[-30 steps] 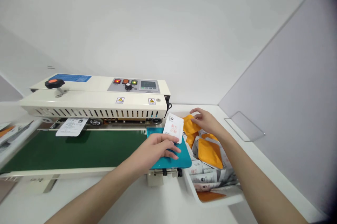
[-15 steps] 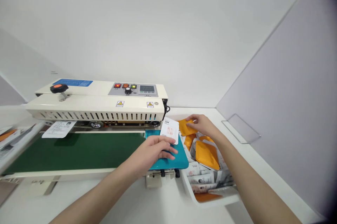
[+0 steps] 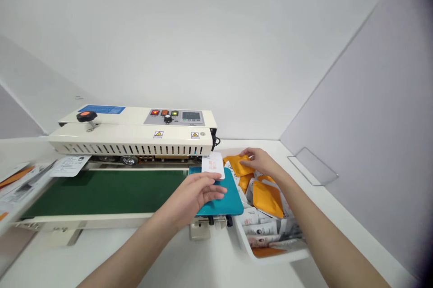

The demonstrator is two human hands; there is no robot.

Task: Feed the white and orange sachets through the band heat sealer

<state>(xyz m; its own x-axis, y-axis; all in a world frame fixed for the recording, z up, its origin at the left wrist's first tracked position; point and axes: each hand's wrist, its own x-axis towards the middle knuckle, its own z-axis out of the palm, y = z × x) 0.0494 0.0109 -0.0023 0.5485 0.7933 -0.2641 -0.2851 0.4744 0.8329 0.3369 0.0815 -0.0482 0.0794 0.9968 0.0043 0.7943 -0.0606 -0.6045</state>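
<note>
White walls (image 3: 216, 44) enclose a white table (image 3: 219, 256), whose far edge runs along the back one. The two hands are well apart. The left hand (image 3: 194, 193) reaches over a teal plate (image 3: 226, 198), a fingertip on the near edge of a white packet (image 3: 213, 165); whether it pinches or only presses, I cannot tell. The right hand (image 3: 260, 162) pinches an orange pouch (image 3: 235, 165) just right of that packet, above the far end of a white bin (image 3: 279, 258) filled with pouches, toward the table's right edge. Left of the hands, a cream machine (image 3: 135, 137) stands near the table's far edge behind a green belt (image 3: 115, 193); another white packet (image 3: 70, 166) juts from its left end.
</note>
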